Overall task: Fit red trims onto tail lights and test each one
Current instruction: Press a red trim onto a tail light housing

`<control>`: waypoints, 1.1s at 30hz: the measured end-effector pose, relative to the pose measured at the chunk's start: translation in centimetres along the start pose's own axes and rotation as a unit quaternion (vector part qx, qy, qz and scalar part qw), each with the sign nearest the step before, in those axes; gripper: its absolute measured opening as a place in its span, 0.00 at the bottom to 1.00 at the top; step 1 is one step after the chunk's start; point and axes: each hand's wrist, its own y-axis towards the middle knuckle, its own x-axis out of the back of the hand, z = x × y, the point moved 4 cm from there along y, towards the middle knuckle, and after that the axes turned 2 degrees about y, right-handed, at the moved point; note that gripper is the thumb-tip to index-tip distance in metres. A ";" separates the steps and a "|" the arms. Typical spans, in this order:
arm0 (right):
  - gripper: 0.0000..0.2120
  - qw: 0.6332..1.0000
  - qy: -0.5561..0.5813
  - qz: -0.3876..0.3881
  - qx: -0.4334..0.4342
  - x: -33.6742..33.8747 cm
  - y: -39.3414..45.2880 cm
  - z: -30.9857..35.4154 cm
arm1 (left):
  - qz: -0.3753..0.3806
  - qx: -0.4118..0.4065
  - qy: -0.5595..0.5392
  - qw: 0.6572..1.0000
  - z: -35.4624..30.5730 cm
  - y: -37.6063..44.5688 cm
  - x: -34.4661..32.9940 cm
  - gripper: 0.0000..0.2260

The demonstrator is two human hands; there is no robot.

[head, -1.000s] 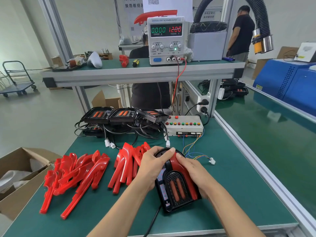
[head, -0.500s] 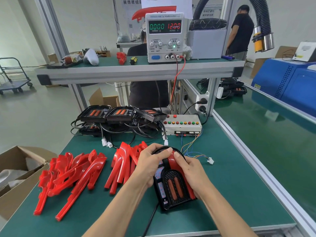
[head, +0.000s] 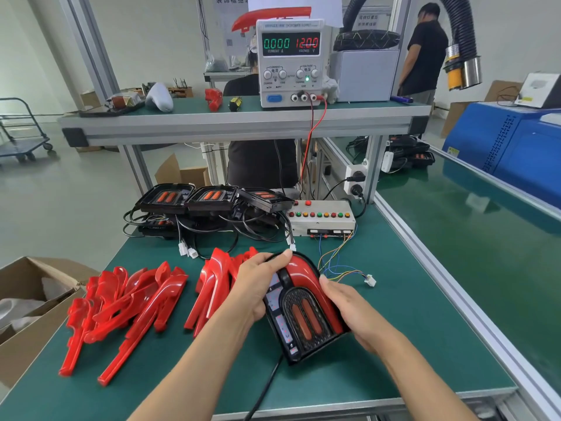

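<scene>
Head view: both hands, left hand (head: 253, 287) and right hand (head: 349, 311), clasp the rigid tail light (head: 299, 314), pressing its glossy, probably slippery red trim (head: 303, 270) along the edges.

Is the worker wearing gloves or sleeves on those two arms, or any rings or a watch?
No. The left hand and right hand are bare, with no gloves. Both forearms are uncovered right down to the frame edge, so no sleeve shows. No ring, watch or wristband is visible.

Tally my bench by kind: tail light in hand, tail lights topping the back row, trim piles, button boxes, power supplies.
Tail light in hand: 1
Tail lights topping the back row: 3
Piles of red trims: 2
Button box: 1
Power supply: 1
Total: 8
</scene>
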 end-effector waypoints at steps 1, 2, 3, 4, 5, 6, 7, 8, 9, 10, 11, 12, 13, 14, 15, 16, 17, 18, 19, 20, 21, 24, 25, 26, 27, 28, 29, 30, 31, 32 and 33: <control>0.24 1.000 -0.004 0.011 0.002 0.5 -0.5 -0.6 | -0.006 0.012 -0.013 1.000 -0.1 0.2 0.3 0.11; 0.24 1.000 0.010 0.020 -0.001 1.0 -0.8 -1.3 | -0.012 0.025 -0.024 0.999 -0.2 0.3 0.6 0.11; 0.24 0.999 0.034 0.027 -0.002 1.4 -1.2 -2.0 | -0.015 0.038 -0.034 0.999 -0.2 0.5 0.8 0.12; 0.24 0.997 0.065 0.031 0.000 1.5 -1.6 -2.4 | -0.014 0.055 -0.042 0.997 -0.2 0.6 0.8 0.13; 0.24 0.995 0.094 0.028 0.002 1.7 -1.8 -2.7 | -0.011 0.073 -0.051 0.996 -0.2 0.6 0.8 0.14; 0.24 0.992 0.126 0.023 0.005 1.6 -2.0 -2.8 | -0.007 0.089 -0.059 0.994 -0.1 0.7 0.7 0.14; 0.24 0.988 0.152 0.018 0.007 1.5 -2.1 -2.7 | -0.002 0.099 -0.066 0.993 -0.1 0.8 0.6 0.14; 0.24 0.985 0.174 0.011 0.012 1.4 -2.2 -2.7 | 0.004 0.105 -0.073 0.992 -0.1 0.8 0.5 0.14; 0.24 0.981 0.191 0.003 0.020 1.3 -2.2 -2.7 | 0.014 0.107 -0.079 0.991 -0.1 0.9 0.5 0.15; 0.25 0.979 0.203 -0.005 0.031 1.2 -2.3 -2.7 | 0.026 0.109 -0.089 0.990 -0.2 0.9 0.5 0.15; 0.25 0.978 0.205 -0.014 0.045 1.2 -2.3 -2.8 | 0.039 0.109 -0.099 0.988 -0.3 0.9 0.6 0.16; 0.25 0.978 0.199 -0.023 0.058 1.1 -2.4 -2.8 | 0.049 0.109 -0.108 0.987 -0.4 1.0 0.6 0.16; 0.24 0.980 0.184 -0.030 0.072 0.9 -2.4 -2.8 | 0.054 0.107 -0.114 0.986 -0.4 1.0 0.6 0.17; 0.23 0.983 0.159 -0.037 0.084 0.7 -2.4 -2.7 | 0.054 0.103 -0.116 0.986 -0.5 1.0 0.7 0.17; 0.22 0.986 0.131 -0.045 0.094 0.5 -2.5 -2.5 | 0.051 0.095 -0.113 0.988 -0.6 1.1 0.7 0.18; 0.22 0.987 0.107 -0.058 0.103 0.3 -2.4 -2.3 | 0.048 0.083 -0.112 0.989 -0.7 1.1 0.6 0.20; 0.21 0.987 0.091 -0.072 0.108 0.2 -2.2 -2.2 | 0.044 0.067 -0.108 0.991 -0.7 1.1 0.6 0.23; 0.20 0.986 0.087 -0.085 0.111 0.1 -2.1 -2.1 | 0.041 0.050 -0.103 0.993 -0.8 1.1 0.6 0.24; 0.19 0.985 0.086 -0.095 0.115 0.0 -2.0 -2.1 | 0.037 0.032 -0.097 0.994 -0.9 1.1 0.6 0.23; 0.19 0.984 0.086 -0.102 0.120 -0.1 -1.9 -2.1 | 0.032 0.016 -0.092 0.995 -1.0 1.1 0.6 0.20; 0.19 0.983 0.085 -0.109 0.124 -0.3 -1.8 -2.2 | 0.027 0.002 -0.088 0.996 -1.1 1.1 0.7 0.18; 0.20 0.978 0.093 -0.129 0.136 -0.5 -1.8 -2.4 | 0.024 -0.021 -0.087 0.996 -1.0 1.2 0.7 0.12; 0.19 0.976 0.098 -0.134 0.138 -0.6 -1.8 -2.6 | 0.025 -0.023 -0.087 0.996 -0.9 1.2 0.8 0.11; 0.18 0.975 0.103 -0.139 0.137 -0.6 -1.8 -2.7 | 0.027 -0.025 -0.086 0.996 -0.8 1.2 0.7 0.10; 0.17 0.975 0.110 -0.143 0.133 -0.6 -1.7 -2.8 | 0.030 -0.028 -0.087 0.995 -0.7 1.2 0.7 0.10; 0.15 0.974 0.121 -0.145 0.127 -0.6 -1.6 -2.9 | 0.032 -0.032 -0.088 0.995 -0.7 1.2 0.7 0.09; 0.14 0.973 0.139 -0.142 0.120 -0.6 -1.6 -2.9 | 0.034 -0.038 -0.088 0.995 -0.7 1.1 0.7 0.09; 0.14 0.971 0.163 -0.135 0.115 -0.6 -1.5 -2.8 | 0.035 -0.045 -0.089 0.994 -0.7 1.1 0.7 0.08; 0.15 0.968 0.187 -0.126 0.113 -0.6 -1.4 -2.7 | 0.036 -0.052 -0.089 0.994 -0.7 1.0 0.8 0.08; 0.17 0.964 0.209 -0.118 0.112 -0.6 -1.4 -2.6 | 0.038 -0.059 -0.089 0.994 -0.7 1.0 0.8 0.08; 0.18 0.962 0.223 -0.109 0.112 -0.6 -1.3 -2.6 | 0.039 -0.066 -0.088 0.993 -0.7 0.9 0.8 0.09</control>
